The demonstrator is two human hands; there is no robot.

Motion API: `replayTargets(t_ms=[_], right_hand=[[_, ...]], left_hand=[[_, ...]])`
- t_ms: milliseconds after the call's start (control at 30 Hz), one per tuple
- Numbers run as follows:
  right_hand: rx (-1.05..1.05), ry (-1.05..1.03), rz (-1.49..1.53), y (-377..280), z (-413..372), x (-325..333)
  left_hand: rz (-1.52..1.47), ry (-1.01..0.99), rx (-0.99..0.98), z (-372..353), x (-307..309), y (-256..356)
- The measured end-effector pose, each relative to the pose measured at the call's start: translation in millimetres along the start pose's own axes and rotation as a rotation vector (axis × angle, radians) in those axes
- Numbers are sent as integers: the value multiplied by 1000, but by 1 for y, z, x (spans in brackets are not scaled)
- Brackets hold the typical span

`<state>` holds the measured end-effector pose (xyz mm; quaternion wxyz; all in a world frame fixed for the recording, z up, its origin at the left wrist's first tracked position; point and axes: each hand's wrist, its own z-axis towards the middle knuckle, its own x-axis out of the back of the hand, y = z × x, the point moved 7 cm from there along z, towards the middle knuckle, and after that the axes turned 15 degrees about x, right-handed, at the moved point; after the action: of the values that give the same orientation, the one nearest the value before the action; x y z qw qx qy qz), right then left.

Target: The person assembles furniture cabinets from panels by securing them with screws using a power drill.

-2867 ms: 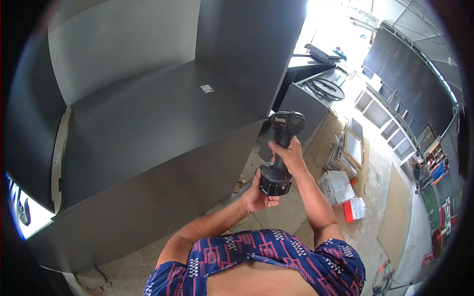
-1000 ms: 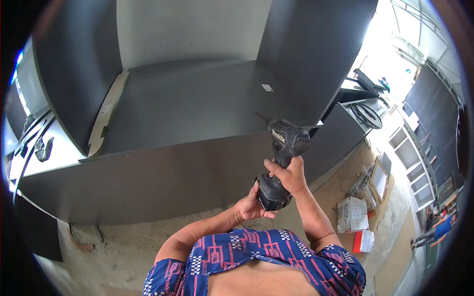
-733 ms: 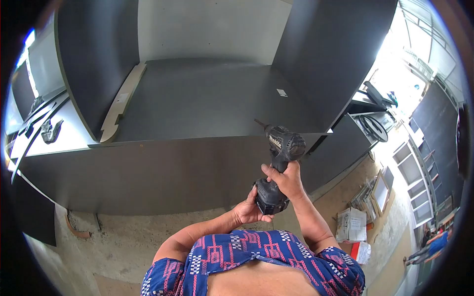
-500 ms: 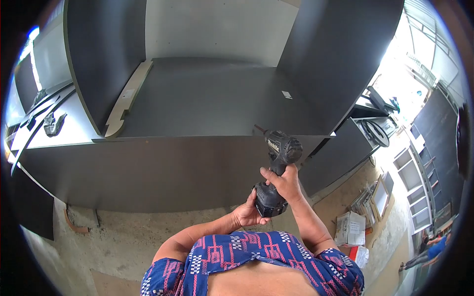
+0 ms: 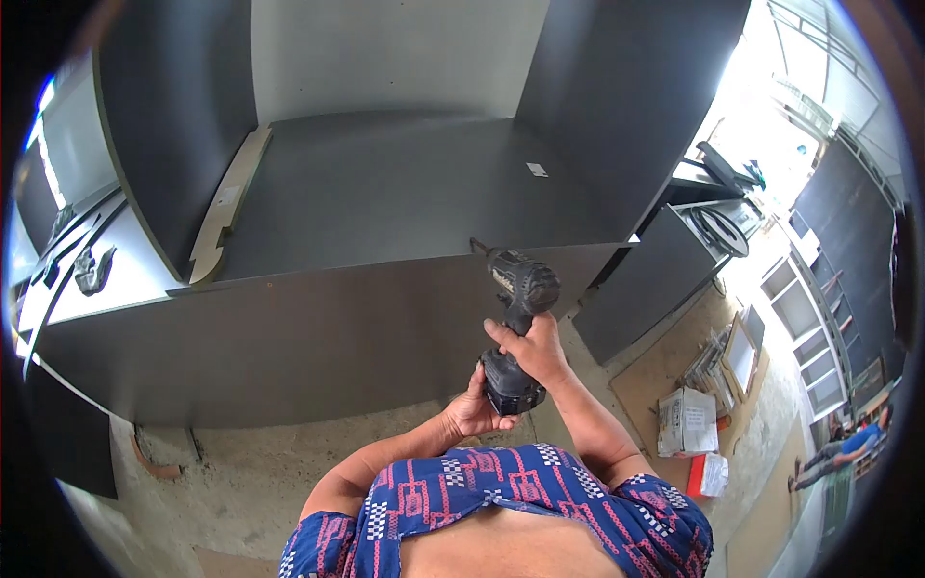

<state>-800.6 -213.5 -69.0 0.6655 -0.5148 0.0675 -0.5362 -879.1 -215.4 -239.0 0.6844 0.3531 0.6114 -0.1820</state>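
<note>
A black cordless drill (image 5: 518,285) is held up in front of my chest, its bit pointing up and left over the front edge of a dark cabinet panel (image 5: 385,193). My right hand (image 5: 532,345) wraps round the drill's grip, with the thumb across the handle. Below it, my left hand (image 5: 472,407) clasps the battery base (image 5: 511,382) from the left side. A tan strip of board (image 5: 229,200) with a cut-out edge lies along the cabinet's left wall. Farther right on the dark panel is a small white label (image 5: 537,170).
The cabinet's dark side walls (image 5: 626,106) rise left and right. Black strips and crumpled plastic (image 5: 93,271) lie on a white surface at left. A cardboard box (image 5: 687,422), a coiled black band (image 5: 719,231) and white shelving (image 5: 807,310) stand at right, with a person (image 5: 853,445) beyond.
The view has shifted, so the cabinet sits farther left and turned slightly. Both hands and the drill appear a little left and higher, with the grip unchanged.
</note>
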Motion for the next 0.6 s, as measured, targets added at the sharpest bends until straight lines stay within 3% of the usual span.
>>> replayTargets(t_ms=[100, 200, 300, 333, 433, 533, 600], right_hand=[[57, 38, -25, -1, 0, -5], [4, 12, -25, 0, -1, -13], [-40, 5, -17, 4, -4, -16], [13, 36, -39, 2, -3, -17], [267, 175, -171, -10, 0, -17], [63, 108, -148, -3, -2, -11], [78, 123, -155, -1, -1, -14]], left_hand=[[83, -12, 13, -10, 1, 5], [227, 266, -133, -35, -6, 24], [555, 462, -462, -61, -25, 60], [821, 467, -597, -67, -46, 76], [1267, 539, -486, -66, -82, 92], [1179, 592, -440, -47, -82, 92], [1177, 559, -423, -43, -77, 97]])
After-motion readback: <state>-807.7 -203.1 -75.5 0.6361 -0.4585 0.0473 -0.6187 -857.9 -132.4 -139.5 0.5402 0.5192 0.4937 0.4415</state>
